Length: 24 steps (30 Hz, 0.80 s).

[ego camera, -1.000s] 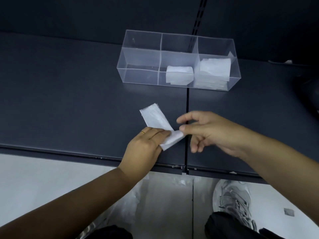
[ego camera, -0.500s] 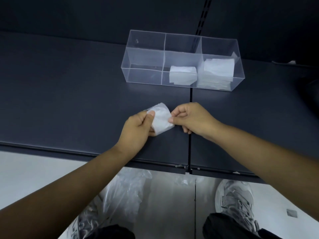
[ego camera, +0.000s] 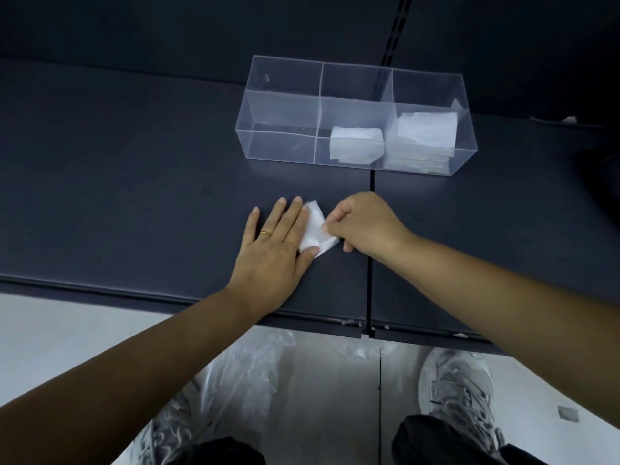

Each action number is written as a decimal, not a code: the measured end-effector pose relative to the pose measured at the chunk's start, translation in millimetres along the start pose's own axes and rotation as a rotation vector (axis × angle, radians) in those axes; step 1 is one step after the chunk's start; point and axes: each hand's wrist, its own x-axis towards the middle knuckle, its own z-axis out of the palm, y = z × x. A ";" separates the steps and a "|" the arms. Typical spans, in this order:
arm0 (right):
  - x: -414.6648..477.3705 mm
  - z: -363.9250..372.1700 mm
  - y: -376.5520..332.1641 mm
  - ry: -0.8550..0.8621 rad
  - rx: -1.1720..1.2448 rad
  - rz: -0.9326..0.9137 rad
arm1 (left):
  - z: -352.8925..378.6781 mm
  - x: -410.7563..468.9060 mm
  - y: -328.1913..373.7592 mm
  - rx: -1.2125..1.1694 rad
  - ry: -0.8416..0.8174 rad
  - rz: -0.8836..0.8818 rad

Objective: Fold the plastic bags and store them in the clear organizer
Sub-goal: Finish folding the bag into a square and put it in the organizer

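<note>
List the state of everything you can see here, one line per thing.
Small bag: folded, lying on the dark table.
Left hand: flat, fingers straight, pressing the small bag.
Right hand: fingers curled, pinching the small bag's edge.
Clear organizer: upright, open top, on the table.
Middle bag: folded, in the middle compartment.
Right stack: folded bags, in the right compartment.
Floor bags: loose, unfolded.

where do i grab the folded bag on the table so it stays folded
Probably its right edge, coming from the right. The folded bag lies flat on the table with the left hand pressed over its left side, so the right edge is free. The right hand pinches there; gripping across all layers should keep the fold.
</note>
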 end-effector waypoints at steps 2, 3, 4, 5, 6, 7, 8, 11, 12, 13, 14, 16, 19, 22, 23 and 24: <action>-9.1 10.9 4.4 0.121 -0.114 -0.092 | 1.8 0.5 -4.8 0.010 -0.014 -0.039; -14.7 17.9 8.5 0.186 -0.209 -0.157 | 2.0 0.8 -5.4 0.019 -0.018 -0.043; -19.4 24.1 14.0 0.241 -0.304 -0.217 | 1.9 1.0 -5.4 0.033 -0.021 -0.042; -22.0 27.7 19.7 0.290 -0.379 -0.257 | 2.0 0.7 -5.1 0.047 -0.025 -0.042; -23.2 28.6 24.8 0.327 -0.424 -0.275 | 1.9 0.4 -4.8 0.055 -0.030 -0.045; -23.3 27.4 28.9 0.354 -0.441 -0.275 | 1.3 0.3 -4.8 0.058 -0.037 -0.050; -22.7 25.5 32.8 0.375 -0.443 -0.268 | 0.7 0.4 -5.2 0.056 -0.046 -0.058; -21.4 21.9 37.3 0.406 -0.416 -0.264 | -1.5 1.9 -7.1 0.057 -0.066 -0.097; -21.4 21.6 37.4 0.413 -0.404 -0.266 | -1.9 2.2 -7.0 0.061 -0.068 -0.107; -21.9 21.8 36.8 0.419 -0.389 -0.263 | -2.0 2.3 -6.4 0.064 -0.071 -0.114; -22.6 22.4 35.5 0.423 -0.370 -0.255 | -2.0 2.4 -5.3 0.066 -0.075 -0.120; -22.6 24.8 30.8 0.404 -0.342 -0.236 | -1.2 2.4 -3.0 0.062 -0.071 -0.134; -21.7 30.4 19.7 0.311 -0.360 -0.213 | -1.5 -0.8 3.8 0.034 -0.067 -0.180; -21.1 26.9 9.1 0.269 -0.213 -0.226 | -2.4 -11.0 13.5 -0.033 -0.038 -0.226; -21.4 24.0 6.7 0.252 -0.132 -0.216 | -3.0 -15.3 16.3 -0.079 -0.030 -0.233; -22.0 20.2 4.9 0.226 -0.051 -0.199 | -4.4 -19.1 18.3 -0.152 -0.021 -0.240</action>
